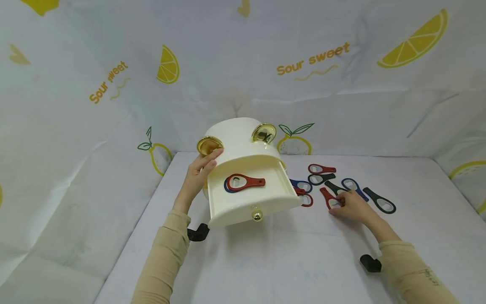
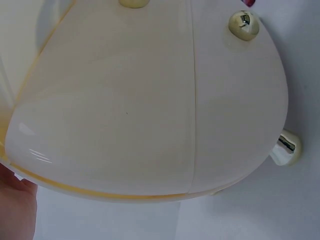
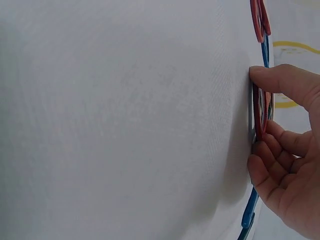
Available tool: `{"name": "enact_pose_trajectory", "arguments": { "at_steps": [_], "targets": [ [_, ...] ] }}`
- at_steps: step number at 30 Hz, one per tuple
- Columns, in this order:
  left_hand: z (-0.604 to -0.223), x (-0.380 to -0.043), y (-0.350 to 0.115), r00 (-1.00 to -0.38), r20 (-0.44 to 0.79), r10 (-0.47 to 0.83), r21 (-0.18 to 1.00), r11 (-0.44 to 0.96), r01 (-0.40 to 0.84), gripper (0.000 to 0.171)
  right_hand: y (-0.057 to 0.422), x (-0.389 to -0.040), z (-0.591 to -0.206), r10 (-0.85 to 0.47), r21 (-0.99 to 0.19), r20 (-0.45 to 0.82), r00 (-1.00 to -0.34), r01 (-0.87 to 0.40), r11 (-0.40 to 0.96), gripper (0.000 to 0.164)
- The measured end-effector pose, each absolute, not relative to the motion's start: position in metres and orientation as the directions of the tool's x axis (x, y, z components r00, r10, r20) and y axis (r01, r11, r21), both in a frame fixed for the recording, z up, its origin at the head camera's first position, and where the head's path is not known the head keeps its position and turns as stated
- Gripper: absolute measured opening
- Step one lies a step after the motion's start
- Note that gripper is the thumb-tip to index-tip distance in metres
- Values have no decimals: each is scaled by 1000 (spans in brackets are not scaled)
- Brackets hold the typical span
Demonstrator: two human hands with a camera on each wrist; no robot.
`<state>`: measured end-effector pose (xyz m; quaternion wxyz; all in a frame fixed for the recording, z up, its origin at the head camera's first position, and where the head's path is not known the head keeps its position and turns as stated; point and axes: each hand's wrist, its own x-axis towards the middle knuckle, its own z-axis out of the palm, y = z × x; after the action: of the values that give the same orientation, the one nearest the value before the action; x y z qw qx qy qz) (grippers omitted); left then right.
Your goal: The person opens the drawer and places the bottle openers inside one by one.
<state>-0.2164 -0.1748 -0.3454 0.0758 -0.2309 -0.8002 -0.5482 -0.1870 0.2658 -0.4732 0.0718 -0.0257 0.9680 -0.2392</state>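
My left hand (image 1: 200,172) grips the left side of a white drawer box (image 1: 237,133) with two gold discs on top, holding it tilted. Its drawer (image 1: 228,216) is pulled out, with a round gold knob in front. Inside lies a red bottle opener (image 1: 250,182) on top of a blue one (image 1: 228,188). On the table at the right, my right hand (image 1: 353,207) pinches another red bottle opener (image 3: 258,110) between thumb and fingers. In the left wrist view the box's glossy underside (image 2: 120,110) fills most of the picture, and only part of my left hand shows.
Several more bottle openers lie around my right hand: a red one (image 1: 322,169), a blue one (image 1: 355,187) and a dark one (image 1: 381,201) among them. Others lie beside the drawer's right edge, partly hidden. A white cloth with lemon prints (image 1: 322,105) hangs behind the table (image 1: 303,261).
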Motion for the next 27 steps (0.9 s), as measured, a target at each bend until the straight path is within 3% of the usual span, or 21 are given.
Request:
{"name": "enact_pose_trajectory", "arguments": {
  "at_steps": [13, 27],
  "targets": [
    [-345, -216, -175, -878, 379, 293, 834, 302, 461, 36, 271, -185, -459, -125, -417, -85, -988, -79, 906, 58],
    [-344, -215, -174, -878, 375, 296, 834, 305, 459, 36, 271, -178, -424, -154, -507, 61, -986, -163, 846, 52]
  ]
}}
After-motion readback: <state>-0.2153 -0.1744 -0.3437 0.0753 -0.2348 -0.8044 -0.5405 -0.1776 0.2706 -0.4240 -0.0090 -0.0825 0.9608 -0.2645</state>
